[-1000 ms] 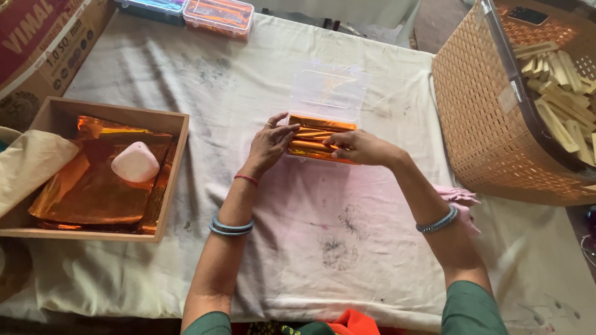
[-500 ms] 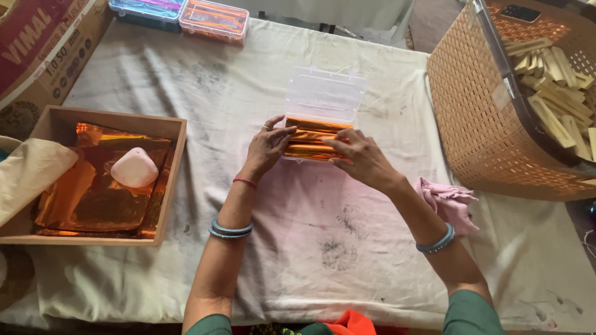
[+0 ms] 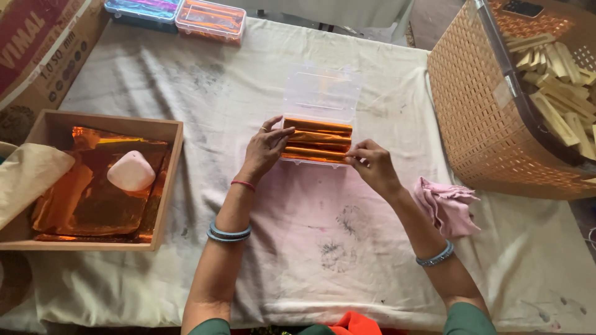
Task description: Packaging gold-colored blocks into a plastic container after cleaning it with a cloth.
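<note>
Head view: woven tan plastic basket (image 3: 472,118) of pale wooden sticks cut off at right edge; red-printed cardboard carton (image 3: 37,49) cropped top left. Clear plastic hinged box (image 3: 318,133), lid open, holds orange foil-wrapped rolls, mid surface (image 3: 186,80). Left hand (image 3: 266,147) fingers rest on rolls, loose grip; right hand (image 3: 371,164) pinches box's near corner.
</note>
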